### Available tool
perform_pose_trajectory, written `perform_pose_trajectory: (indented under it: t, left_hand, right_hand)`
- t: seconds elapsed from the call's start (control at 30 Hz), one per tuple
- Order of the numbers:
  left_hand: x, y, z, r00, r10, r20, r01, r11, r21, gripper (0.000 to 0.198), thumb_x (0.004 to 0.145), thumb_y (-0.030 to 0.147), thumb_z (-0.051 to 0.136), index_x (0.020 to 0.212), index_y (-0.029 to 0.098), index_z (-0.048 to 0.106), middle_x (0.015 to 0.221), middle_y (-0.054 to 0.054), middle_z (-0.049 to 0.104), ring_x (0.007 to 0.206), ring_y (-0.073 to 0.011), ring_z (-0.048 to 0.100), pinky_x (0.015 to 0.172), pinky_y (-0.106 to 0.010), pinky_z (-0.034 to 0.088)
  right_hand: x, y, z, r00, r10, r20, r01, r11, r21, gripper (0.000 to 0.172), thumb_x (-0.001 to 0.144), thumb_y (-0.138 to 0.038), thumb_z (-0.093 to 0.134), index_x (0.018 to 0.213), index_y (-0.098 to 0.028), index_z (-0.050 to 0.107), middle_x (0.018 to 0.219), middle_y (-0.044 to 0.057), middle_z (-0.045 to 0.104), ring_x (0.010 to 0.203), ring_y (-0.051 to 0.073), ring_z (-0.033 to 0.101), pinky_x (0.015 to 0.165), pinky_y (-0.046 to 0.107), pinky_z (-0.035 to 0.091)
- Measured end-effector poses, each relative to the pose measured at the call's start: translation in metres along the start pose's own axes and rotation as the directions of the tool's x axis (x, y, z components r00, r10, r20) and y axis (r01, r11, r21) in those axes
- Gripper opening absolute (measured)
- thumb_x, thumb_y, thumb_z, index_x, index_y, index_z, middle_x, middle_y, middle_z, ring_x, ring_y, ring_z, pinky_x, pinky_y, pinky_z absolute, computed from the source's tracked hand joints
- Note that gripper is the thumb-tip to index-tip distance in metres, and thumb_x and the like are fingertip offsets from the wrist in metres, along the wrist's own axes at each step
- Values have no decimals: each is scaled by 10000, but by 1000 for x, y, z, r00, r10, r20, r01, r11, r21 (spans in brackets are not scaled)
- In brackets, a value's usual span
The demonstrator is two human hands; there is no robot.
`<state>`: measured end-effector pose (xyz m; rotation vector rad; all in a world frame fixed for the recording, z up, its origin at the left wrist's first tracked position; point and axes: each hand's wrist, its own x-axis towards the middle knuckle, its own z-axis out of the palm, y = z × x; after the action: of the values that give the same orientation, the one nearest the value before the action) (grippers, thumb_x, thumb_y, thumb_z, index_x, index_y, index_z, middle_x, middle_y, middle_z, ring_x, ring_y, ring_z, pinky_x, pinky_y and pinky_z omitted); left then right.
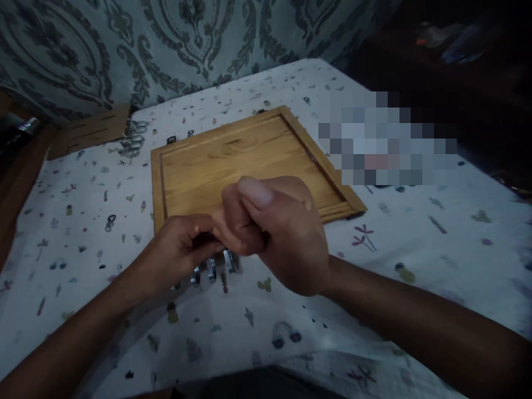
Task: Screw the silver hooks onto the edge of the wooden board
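My right hand (274, 233) is curled into a fist just over the near edge of a wooden framed board (249, 160) that lies flat on a patterned white cloth (374, 288). Whatever the fist grips is hidden by its fingers. My left hand (183, 252) meets it from the left, fingers pinched together on a small dark piece. Below the two hands several small shiny metal parts (216, 269) lie or hang at the board's front edge; I cannot tell whether a hand holds them.
A pile of metal hooks (133, 141) lies at the back left beside a brown cardboard piece (89, 130). Small dark fittings (171, 139) lie along the board's far edge, another (110, 223) to its left. A patterned fabric (166, 44) rises behind. A blurred patch (386, 144) sits at right.
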<state>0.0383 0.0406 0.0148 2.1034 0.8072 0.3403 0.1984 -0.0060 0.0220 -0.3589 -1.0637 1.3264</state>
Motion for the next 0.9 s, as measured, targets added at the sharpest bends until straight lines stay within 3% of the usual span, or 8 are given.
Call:
perform_pose_trajectory:
  t: [0.1,0.33,0.9]
  left_hand:
    - [1,2,1,1000,0,-5,0,1000,-6,111,889,219,581,870,194,687,828,3,720,810,-152,680,704,-230,521]
    - [1,3,2,999,0,-32,1,1000,26,83,886,213,591,850,187,660,815,-2,712,801,-149,668,677,-223,507]
    - [-4,0,0,1000,-17,-10,18,989,144,147,923,300,578,861,200,666,810,16,707,783,-140,653,677,-228,494]
  right_hand:
    - [0,1,-1,1000,0,7,0,1000,2,427,964,-246,421,539,-216,393,495,-62,275,435,82,247,443,265,283]
    - [-1,-5,3,998,52,-45,-55,995,-79,424,944,-181,390,524,-223,348,509,-55,292,453,87,272,449,271,273]
    - [-1,-4,2,997,67,-27,-68,997,-44,430,936,-268,435,512,-220,488,482,-56,281,439,84,256,455,236,367]
